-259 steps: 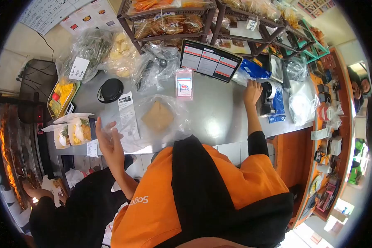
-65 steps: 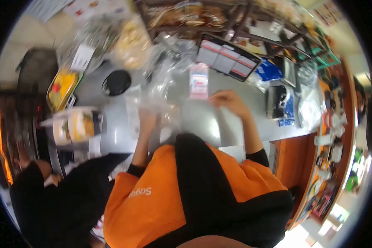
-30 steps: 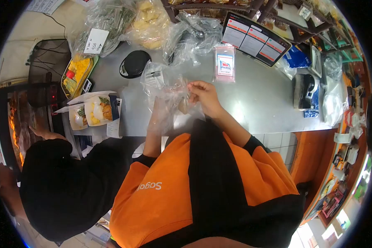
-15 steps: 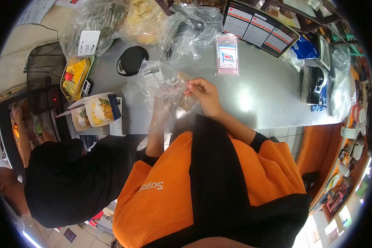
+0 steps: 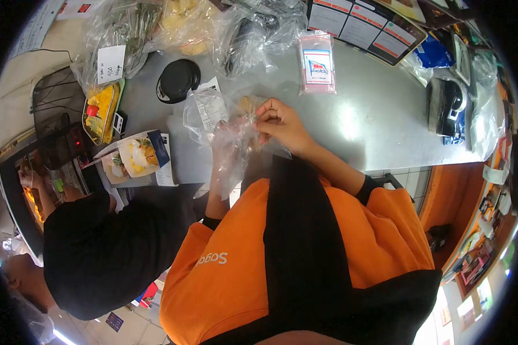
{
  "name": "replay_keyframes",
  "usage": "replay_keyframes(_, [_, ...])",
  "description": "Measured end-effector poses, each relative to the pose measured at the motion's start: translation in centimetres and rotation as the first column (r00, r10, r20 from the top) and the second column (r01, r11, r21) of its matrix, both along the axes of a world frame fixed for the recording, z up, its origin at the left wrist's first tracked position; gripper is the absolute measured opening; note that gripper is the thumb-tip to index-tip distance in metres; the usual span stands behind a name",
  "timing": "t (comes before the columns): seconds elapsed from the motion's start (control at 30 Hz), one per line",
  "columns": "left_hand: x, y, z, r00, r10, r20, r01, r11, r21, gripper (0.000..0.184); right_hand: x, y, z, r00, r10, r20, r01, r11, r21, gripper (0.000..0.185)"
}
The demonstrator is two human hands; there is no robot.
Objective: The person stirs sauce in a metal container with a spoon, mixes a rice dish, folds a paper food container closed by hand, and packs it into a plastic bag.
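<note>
A clear plastic bag is bunched over my left hand, whose fingers are closed on it and partly veiled by the film. Close on its right, my right hand pinches with thumb and fingertips at the gathered plastic. A small tan item shows behind the fingertips, mostly covered, so its kind is unclear. Beyond my left hand a printed paper slip lies against the bag. Both hands are over the near part of the metal table.
Left stand a food box with rice and a tray of yellow food. Behind are a round black object, a pink packet, filled plastic bags and a tablet. A tape dispenser sits right; a co-worker is at left.
My right hand has moved slightly left, nearer my left hand, and the plastic is more bunched between them. The view has shifted a little. The co-worker's arms have moved.
</note>
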State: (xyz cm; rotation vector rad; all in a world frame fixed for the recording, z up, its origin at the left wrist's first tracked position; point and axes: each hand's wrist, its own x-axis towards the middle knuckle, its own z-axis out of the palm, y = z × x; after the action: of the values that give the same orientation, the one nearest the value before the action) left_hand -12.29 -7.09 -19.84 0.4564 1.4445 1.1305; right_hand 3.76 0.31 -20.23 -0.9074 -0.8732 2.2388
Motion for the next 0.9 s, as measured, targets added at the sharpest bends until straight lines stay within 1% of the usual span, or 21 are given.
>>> replay_keyframes(0.07, [0.0,0.2,0.2,1.0,-0.005,-0.014,0.005,1.0,-0.008,0.034,0.0,0.1,-0.1,1.0,-0.001,-0.025,0.001,1.0,0.0,0.02])
replay_keyframes(0.23, [0.3,0.9,1.0,0.999,-0.022,-0.049,0.02,0.999,-0.04,0.029,0.0,0.5,-0.1,1.0,0.018,-0.001,-0.018,1.0,-0.021,0.019])
replay_keyframes(0.3, [0.5,1.0,1.3,0.999,-0.022,-0.047,0.018,0.997,-0.071,0.027,0.1,0.5,-0.1,1.0,0.005,-0.003,-0.005,1.0,-0.01,0.019])
replay_keyframes(0.37, [0.1,0.6,0.5,1.0,-0.024,-0.01,0.022,0.986,-0.163,0.024,0.0,0.5,-0.3,1.0,-0.01,-0.005,0.01,1.0,0.004,0.019])
replay_keyframes(0.43, [-1.4,-1.2,-3.0,0.992,-0.095,-0.081,0.105,0.986,0.131,0.023,-0.1,0.6,-0.6,0.999,-0.02,0.046,0.018,0.999,0.045,0.017])
replay_keyframes(0.47, [-1.7,-1.1,-2.9,0.992,-0.095,-0.078,0.105,0.985,0.136,0.023,-0.1,0.8,-0.4,0.999,-0.021,0.05,0.019,0.999,0.05,0.017])
replay_keyframes(0.5, [-1.8,-0.9,-2.7,0.99,-0.11,0.083,0.095,0.981,0.166,0.027,0.0,1.2,-0.2,0.994,0.036,0.106,-0.043,0.997,0.064,0.015])
replay_keyframes(0.53, [-1.9,-0.7,-2.6,0.962,-0.125,0.242,0.082,0.98,0.183,0.033,0.1,1.6,0.0,0.983,0.089,0.162,-0.103,0.992,0.077,0.012])
replay_keyframes(0.57, [-2.1,-0.6,-2.1,0.953,-0.147,0.265,0.096,0.976,0.194,0.035,0.3,2.2,-0.2,0.983,0.084,0.165,-0.1,0.991,0.089,0.012])
replay_keyframes(0.6, [-2.2,-0.6,-1.8,0.95,-0.179,0.256,0.128,0.971,0.203,0.036,0.5,2.9,-0.7,0.974,0.146,0.171,-0.175,0.97,0.169,0.011])
replay_keyframes(0.63, [-2.3,-0.7,-1.3,0.952,-0.218,0.215,0.173,0.962,0.209,0.038,0.6,3.5,-1.0,0.961,0.207,0.182,-0.249,0.937,0.246,0.01])
replay_keyframes(0.67, [-2.4,-0.6,-1.0,0.957,-0.266,0.116,0.237,0.947,0.215,0.04,0.7,4.0,-1.2,0.962,0.204,0.182,-0.246,0.935,0.255,0.01])
replay_keyframes(0.7, [-2.4,-0.5,-0.7,0.949,-0.316,-0.017,0.312,0.925,0.215,0.041,0.7,4.4,-1.2,0.958,0.177,0.225,-0.259,0.87,0.42,0.011])
replay_keyframes(0.73, [-2.5,-0.2,-0.4,0.912,-0.37,-0.179,0.402,0.893,0.204,0.043,0.8,4.9,-1.2,0.954,0.142,0.263,-0.272,0.775,0.57,0.012])
replay_keyframes(0.77, [-2.6,0.1,0.3,0.829,-0.419,-0.369,0.504,0.846,0.171,0.045,0.7,5.2,-1.0,0.955,0.137,0.261,-0.269,0.77,0.579,0.012])
replay_keyframes(0.83, [-2.8,0.8,1.3,0.58,-0.45,-0.68,0.66,0.748,0.068,0.048,0.3,5.7,-0.4,0.871,-0.017,0.491,-0.32,0.739,0.593,0.012])
replay_keyframes(0.87, [-3.0,1.0,1.4,0.512,-0.446,-0.734,0.691,0.722,0.043,0.05,-0.1,5.4,-0.4,0.871,-0.027,0.49,-0.316,0.732,0.603,0.012])
replay_keyframes(0.9, [-3.2,1.2,1.3,0.458,-0.446,-0.769,0.716,0.697,0.022,0.052,-0.5,4.7,-0.7,0.861,-0.18,0.476,-0.204,0.734,0.647,0.01])
